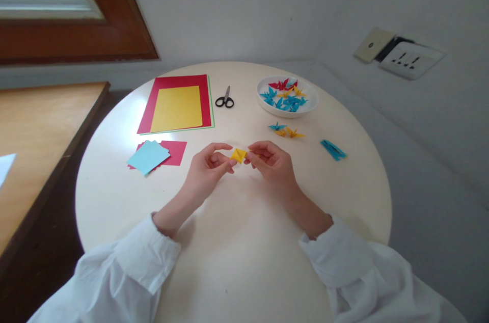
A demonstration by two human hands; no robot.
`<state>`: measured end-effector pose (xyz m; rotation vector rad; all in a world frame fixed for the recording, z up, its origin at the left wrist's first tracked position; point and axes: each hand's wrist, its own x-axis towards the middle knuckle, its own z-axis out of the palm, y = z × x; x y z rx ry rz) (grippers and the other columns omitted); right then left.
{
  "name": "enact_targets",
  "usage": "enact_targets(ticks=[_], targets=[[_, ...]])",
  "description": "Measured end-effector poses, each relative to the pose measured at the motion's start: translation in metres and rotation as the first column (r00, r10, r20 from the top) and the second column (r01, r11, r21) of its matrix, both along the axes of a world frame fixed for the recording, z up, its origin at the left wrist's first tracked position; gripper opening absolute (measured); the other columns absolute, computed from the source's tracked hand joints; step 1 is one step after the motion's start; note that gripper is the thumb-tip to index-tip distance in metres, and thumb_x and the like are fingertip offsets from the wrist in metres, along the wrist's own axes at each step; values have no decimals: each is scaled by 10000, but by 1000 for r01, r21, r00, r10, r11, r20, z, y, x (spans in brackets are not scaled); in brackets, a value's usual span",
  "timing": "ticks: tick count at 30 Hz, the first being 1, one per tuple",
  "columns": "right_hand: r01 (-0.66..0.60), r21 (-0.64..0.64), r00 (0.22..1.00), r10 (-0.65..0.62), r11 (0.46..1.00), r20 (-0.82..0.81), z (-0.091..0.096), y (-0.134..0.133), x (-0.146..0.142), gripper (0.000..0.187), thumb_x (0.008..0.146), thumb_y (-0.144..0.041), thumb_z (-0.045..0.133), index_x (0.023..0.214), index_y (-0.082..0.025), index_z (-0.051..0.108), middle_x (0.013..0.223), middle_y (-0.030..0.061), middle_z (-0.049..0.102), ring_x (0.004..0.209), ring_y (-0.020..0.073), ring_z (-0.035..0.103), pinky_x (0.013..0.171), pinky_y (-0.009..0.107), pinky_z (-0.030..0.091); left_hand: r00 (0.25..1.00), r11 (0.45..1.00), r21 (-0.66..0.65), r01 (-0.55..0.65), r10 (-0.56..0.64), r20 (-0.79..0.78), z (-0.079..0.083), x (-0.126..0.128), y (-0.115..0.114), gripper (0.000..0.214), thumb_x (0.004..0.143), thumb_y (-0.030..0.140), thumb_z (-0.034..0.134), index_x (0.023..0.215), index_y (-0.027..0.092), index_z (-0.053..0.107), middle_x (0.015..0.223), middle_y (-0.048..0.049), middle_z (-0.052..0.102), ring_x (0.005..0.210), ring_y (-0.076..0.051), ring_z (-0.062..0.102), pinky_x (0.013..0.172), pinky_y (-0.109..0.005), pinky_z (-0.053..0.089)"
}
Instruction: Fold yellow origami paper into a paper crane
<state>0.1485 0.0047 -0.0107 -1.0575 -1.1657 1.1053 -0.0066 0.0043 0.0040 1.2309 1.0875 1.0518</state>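
Folded yellow paper (239, 155) points sideways along its long axis, pinched by left hand (208, 167) and right hand (275, 166).

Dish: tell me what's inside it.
The dish holds red birds at the back, yellow birds near the middle and blue birds, mostly in front. Overlaps hide some parts, and anything beneath them is covered.

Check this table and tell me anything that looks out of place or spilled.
Mildly, yes: a few blue and yellow folded-paper cranes lie on the round white table, outside the shallow white dish holding the others. Light-blue square paper sheets also sit askew over pink paper sheets. I see nothing spilled.
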Motion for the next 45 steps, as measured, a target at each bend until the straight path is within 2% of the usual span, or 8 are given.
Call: enact_targets(ticks=[6, 14, 20, 24, 27, 34, 39, 45], targets=[[-34, 12, 998, 34, 999, 51, 2, 0, 0, 118, 695, -260, 661, 733, -173, 592, 665, -17, 610, 582, 95, 576, 575, 248, 482, 995, 998, 53, 15, -9, -100, -1, 2, 0, 361, 676, 321, 712, 987, 165, 619, 627, 25, 609, 591, -116, 578, 545, -230, 437], [-63, -41, 996, 65, 997, 56, 4, -3, -3, 103, 695, -268, 654, 712, -172, 619, 631, -15, 622, 581, 100, 569, 589, 257, 482, 993, 991, 122, 63, -50, -106, 0, 3, 0, 204, 742, 310, 630, 894, 175, 648, 826, -31, 688, 702, -142, 618, 595, -240, 455], [-8, -38, 996, 11, 999, 92, 3, -3, -3, 174, 658, -307, 687, 763, -185, 621, 758, 14, 649, 680, 129, 606, 628, 272, 500, 977, 991, 114, 67, -42, -208, -1, 2, 0, 186, 778, 324, 579, 822, 155, 642, 735, -20, 633, 637, -130, 548, 559, -241, 409], [-26, -48, 987, 33, 999, 155, 2, -3, -5, 273, 604, -304, 729, 827, -203, 608, 882, 25, 649, 754, 143, 609, 642, 278, 503, 972, 996, 75, 42, -23, -235, 1, 3, -1, 206, 785, 345, 547, 751, 148, 600, 691, -7, 582, 633, -134, 525, 567, -254, 400], [-50, -71, 982, 61, 996, 177, 0, -3, -6, 337, 577, -291, 741, 873, -209, 603, 898, 22, 644, 769, 146, 606, 645, 282, 503, 978, 997, 60, 41, -27, -204, -1, 4, 0, 225, 784, 367, 539, 743, 151, 583, 700, -10, 577, 643, -137, 523, 589, -265, 409], [-97, -89, 990, 106, 991, 98, -7, -1, -5, 342, 599, -277, 731, 905, -201, 599, 741, -12, 619, 696, 121, 602, 653, 266, 511, 998, 1000, 2, -6, 6, -63, -10, 1, 4, 277, 754, 422, 582, 675, 157, 581, 650, -6, 552, 647, -138, 512, 649, -280, 439], [-106, -113, 994, 109, 988, 14, -8, 0, -6, 344, 568, -284, 761, 852, -194, 588, 705, -19, 629, 684, 129, 620, 678, 286, 528, 994, 995, -95, 5, 6, 110, -6, 2, 3, 262, 740, 403, 617, 739, 144, 653, 729, -28, 617, 691, -132, 535, 665, -258, 435], [-123, -146, 991, 113, 982, -74, -5, 2, -5, 344, 580, -339, 759, 848, -193, 600, 757, 6, 687, 689, 144, 647, 675, 306, 528, 970, 990, -130, 51, -18, 244, -4, 1, 3, 241, 741, 382, 645, 737, 145, 687, 798, -53, 685, 732, -140, 597, 683, -248, 454]])
